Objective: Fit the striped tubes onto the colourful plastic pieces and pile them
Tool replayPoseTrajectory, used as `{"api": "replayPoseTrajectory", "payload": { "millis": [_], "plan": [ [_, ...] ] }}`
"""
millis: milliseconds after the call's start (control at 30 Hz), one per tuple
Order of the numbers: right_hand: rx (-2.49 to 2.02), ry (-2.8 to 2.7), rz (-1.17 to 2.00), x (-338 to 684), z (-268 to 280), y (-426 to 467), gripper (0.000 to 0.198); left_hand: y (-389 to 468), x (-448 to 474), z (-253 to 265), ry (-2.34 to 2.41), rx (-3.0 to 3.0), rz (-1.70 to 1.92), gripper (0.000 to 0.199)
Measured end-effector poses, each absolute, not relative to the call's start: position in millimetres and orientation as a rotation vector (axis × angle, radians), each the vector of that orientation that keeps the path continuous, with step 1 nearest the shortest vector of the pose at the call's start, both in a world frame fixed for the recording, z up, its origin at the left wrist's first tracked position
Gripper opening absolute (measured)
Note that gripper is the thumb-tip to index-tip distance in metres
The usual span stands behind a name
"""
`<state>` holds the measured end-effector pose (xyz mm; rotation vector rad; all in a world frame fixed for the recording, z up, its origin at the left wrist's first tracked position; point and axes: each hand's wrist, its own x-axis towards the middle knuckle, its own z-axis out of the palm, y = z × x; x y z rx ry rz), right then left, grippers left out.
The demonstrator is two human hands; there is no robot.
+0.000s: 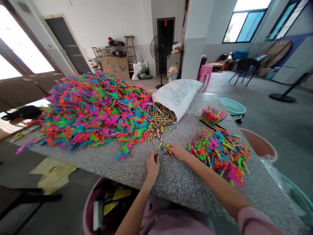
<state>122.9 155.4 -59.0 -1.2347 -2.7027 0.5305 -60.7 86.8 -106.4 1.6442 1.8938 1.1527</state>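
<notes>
My left hand (153, 164) is over the stone table near its front edge, thumb and fingers pinched together; what lies between them is too small to make out. My right hand (178, 152) reaches in from the right, its fingertips closed at a few small striped tubes (160, 145) in yellow, blue and red. Behind them, a heap of similar tubes (157, 125) spills from the mouth of a white woven sack (179, 94) lying on its side. A large mound of flat, bright plastic pieces (97, 111) covers the left. Beside my right forearm lies a smaller pile of plastic pieces and tubes (220, 147).
A row of upright coloured pieces (212, 115) stands at the table's right edge. Basins, one teal (232, 106) and one pink (259, 143), stand beyond that edge. Below the front edge is a dark pink tub (89, 209). A fan (160, 49) stands behind.
</notes>
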Motion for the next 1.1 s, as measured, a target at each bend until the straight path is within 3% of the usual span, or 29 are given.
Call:
{"api": "replayPoseTrajectory", "payload": {
  "millis": [133,333,533,633,800,900,1100],
  "plan": [
    [-1.234,-2.534,0.649,112,-64,160,0.041,89,-65,-103,1.918,1.531,1.236,0.015],
    [-1.203,-2.083,0.876,88,-76,152,0.005,84,-64,-92,1.882,1.415,1.322,0.021],
    [-1.131,-1.594,1.062,68,-99,111,0.040,64,-50,-75,1.712,1.568,1.222,0.019],
    [-1.142,-1.497,1.045,85,-103,101,0.038,66,-88,-67,1.758,1.766,1.108,0.022],
    [-1.186,-1.645,0.972,118,-110,91,0.022,76,-195,-64,2.748,1.390,0.929,0.033],
    [-1.225,-1.754,0.929,119,-114,85,0.018,68,-220,-67,2.776,1.322,0.799,0.030],
    [-1.262,-2.014,0.876,105,-98,79,0.031,31,-180,-75,2.603,1.563,0.753,0.012]
  ]
}}
